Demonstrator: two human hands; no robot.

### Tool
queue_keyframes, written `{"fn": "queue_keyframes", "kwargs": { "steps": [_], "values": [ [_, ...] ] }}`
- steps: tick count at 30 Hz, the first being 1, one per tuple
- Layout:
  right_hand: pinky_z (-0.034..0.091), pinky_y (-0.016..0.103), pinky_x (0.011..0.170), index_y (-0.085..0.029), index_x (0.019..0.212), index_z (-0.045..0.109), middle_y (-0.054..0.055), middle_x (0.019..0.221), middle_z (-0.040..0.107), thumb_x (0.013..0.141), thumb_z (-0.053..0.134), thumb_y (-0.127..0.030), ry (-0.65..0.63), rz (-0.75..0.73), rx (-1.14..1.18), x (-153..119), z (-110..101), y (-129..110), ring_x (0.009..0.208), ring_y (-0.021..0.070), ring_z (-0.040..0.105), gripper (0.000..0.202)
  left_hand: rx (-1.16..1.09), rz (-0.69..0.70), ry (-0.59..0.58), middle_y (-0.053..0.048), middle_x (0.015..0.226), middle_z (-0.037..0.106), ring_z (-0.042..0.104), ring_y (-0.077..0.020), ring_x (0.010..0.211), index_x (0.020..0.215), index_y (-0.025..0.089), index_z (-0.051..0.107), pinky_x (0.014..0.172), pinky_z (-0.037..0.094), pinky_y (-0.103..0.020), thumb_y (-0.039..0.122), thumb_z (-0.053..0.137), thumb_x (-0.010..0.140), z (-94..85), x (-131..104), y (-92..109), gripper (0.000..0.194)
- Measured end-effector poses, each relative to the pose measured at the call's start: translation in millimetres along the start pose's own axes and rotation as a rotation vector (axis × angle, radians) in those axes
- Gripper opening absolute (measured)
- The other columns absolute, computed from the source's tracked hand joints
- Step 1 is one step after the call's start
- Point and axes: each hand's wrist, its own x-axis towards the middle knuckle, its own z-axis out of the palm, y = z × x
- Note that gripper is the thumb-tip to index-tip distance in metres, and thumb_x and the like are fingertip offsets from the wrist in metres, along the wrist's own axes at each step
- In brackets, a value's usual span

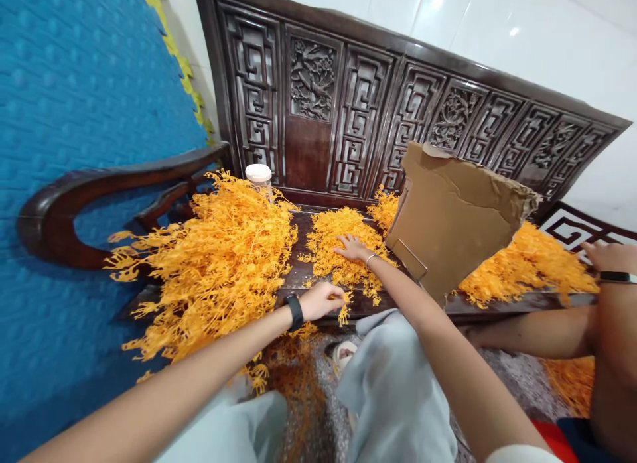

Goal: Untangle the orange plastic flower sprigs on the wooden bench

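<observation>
My left hand point(321, 300), with a black band at the wrist, is closed at the bench's front edge. Its fingertips pinch a small orange branched piece point(344, 312) that hangs below them. Farther back, my right hand point(354, 249) lies with fingers spread on a middle pile of the same orange pieces point(338, 227). A thin bracelet circles that wrist. To the left, a much larger heap of orange pieces point(233, 257) spills over the bench end. I cannot tell exactly what the pieces are.
A cardboard sheet point(452, 211) stands tilted right of my right hand, with more orange pieces point(537, 264) behind it. A white-lidded container point(258, 174) stands by the carved wooden backrest point(311, 144). Another person's hand point(612, 257) is at far right. Orange pieces point(293, 383) litter the floor.
</observation>
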Motion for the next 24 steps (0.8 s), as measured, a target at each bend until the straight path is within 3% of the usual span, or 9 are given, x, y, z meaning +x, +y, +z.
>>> {"fn": "queue_keyframes", "kwargs": {
  "steps": [3,8,13,16,18,21,24],
  "values": [
    [0.026,0.057,0.096,-0.026,0.137,0.027,0.014,0.142,0.026,0.083,0.032,-0.056,0.048,-0.005,-0.046,-6,-3,-7,0.127,0.0342,0.027,0.062,0.05,-0.061,-0.015,0.004,0.047,0.049,0.044,-0.0098,0.039,0.061,0.017,0.056,0.039,0.032,-0.02,0.024,0.052,0.065,1.8,-1,-1,0.009],
    [0.024,0.057,0.096,-0.021,0.132,0.035,0.017,0.132,0.039,0.082,0.043,-0.043,0.2,-0.01,-0.071,-20,-11,-21,0.118,0.0341,0.038,0.055,0.142,0.091,0.011,0.003,0.049,0.053,0.046,-0.0088,0.043,0.054,0.017,0.056,0.045,0.035,-0.019,0.015,0.053,0.059,-7.5,-3,5,0.006],
    [0.017,0.056,0.101,-0.021,0.135,0.029,0.016,0.132,0.039,0.078,0.049,-0.037,0.318,-0.002,0.122,-38,-10,-16,0.121,0.0317,0.036,0.062,0.081,0.024,0.059,0.003,0.042,0.05,0.041,-0.0073,0.034,0.053,0.016,0.056,0.039,0.031,-0.019,0.018,0.05,0.066,-21.2,-7,11,0.015],
    [0.017,0.052,0.104,-0.019,0.13,0.036,0.014,0.134,0.037,0.077,0.051,-0.029,0.396,-0.103,0.249,-48,-18,-10,0.127,0.0284,0.029,0.056,0.035,-0.036,0.149,0.003,0.038,0.048,0.038,-0.0066,0.028,0.043,0.016,0.046,0.035,0.029,-0.019,0.019,0.047,0.07,-28.8,-10,17,0.027],
    [0.025,0.045,0.103,-0.017,0.12,0.047,0.012,0.128,0.045,0.078,0.05,-0.027,0.441,-0.175,0.398,-59,-30,-11,0.123,0.0242,0.036,0.044,-0.007,-0.081,0.222,0.003,0.035,0.048,0.038,-0.0071,0.026,0.043,0.016,0.046,0.033,0.027,-0.019,0.018,0.045,0.071,-32.4,-12,21,0.028],
    [0.041,0.035,0.088,-0.015,0.097,0.06,0.009,0.1,0.061,0.085,0.038,-0.038,0.347,-0.295,0.719,-84,-51,-23,0.096,0.0182,0.056,0.034,-0.045,-0.122,0.284,0.004,0.031,0.045,0.037,-0.0077,0.024,0.052,0.015,0.054,0.03,0.026,-0.019,0.015,0.045,0.071,-34.1,-13,28,0.022],
    [0.047,0.028,0.071,-0.014,0.084,0.06,0.006,0.085,0.063,0.083,0.036,-0.053,0.04,-0.477,0.84,-117,-67,-42,0.074,0.0135,0.06,0.045,-0.07,-0.137,0.294,0.005,0.029,0.044,0.036,-0.0077,0.023,0.054,0.015,0.056,0.029,0.026,-0.019,0.016,0.047,0.071,-31.5,-13,33,0.019]
  ]
}}
